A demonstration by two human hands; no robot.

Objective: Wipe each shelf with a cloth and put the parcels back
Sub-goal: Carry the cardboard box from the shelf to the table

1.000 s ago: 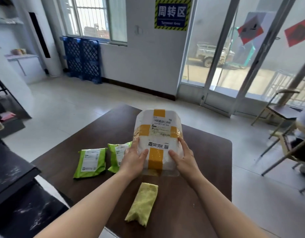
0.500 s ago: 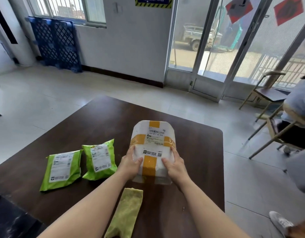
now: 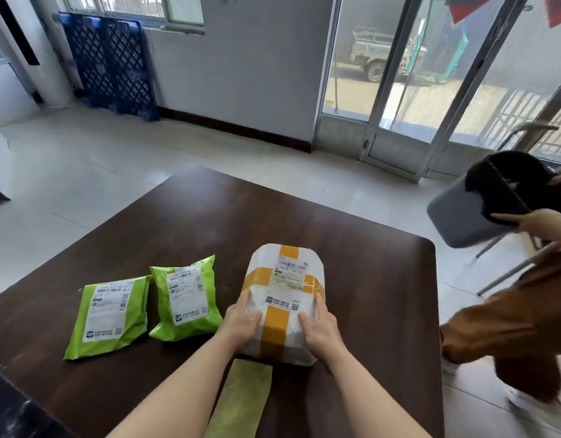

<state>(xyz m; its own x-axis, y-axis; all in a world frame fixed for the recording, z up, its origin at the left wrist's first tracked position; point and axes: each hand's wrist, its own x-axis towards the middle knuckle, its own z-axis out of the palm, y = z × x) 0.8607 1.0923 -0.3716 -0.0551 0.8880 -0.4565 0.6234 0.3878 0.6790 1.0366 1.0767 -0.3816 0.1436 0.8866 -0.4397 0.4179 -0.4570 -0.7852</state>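
A white parcel (image 3: pixel 285 279) crossed with orange tape rests on the dark brown table (image 3: pixel 367 311). My left hand (image 3: pixel 242 322) grips its near left side and my right hand (image 3: pixel 320 330) grips its near right side. Two green parcels lie flat to the left: one (image 3: pixel 110 314) further left, one (image 3: pixel 187 297) beside the white parcel. A folded yellow-green cloth (image 3: pixel 241 399) lies between my forearms, just in front of the white parcel.
At the right, another person in brown clothing (image 3: pixel 509 327) stands close to the table edge, holding a grey and black object (image 3: pixel 481 203). Blue pallets (image 3: pixel 111 61) lean on the far wall. A dark shelf corner (image 3: pixel 7 415) shows at bottom left. Glass doors stand behind.
The white parcel has come down from a tilted hold to rest flat on the table, both hands still on it. My head has turned down and right; a person has stepped in at the right.
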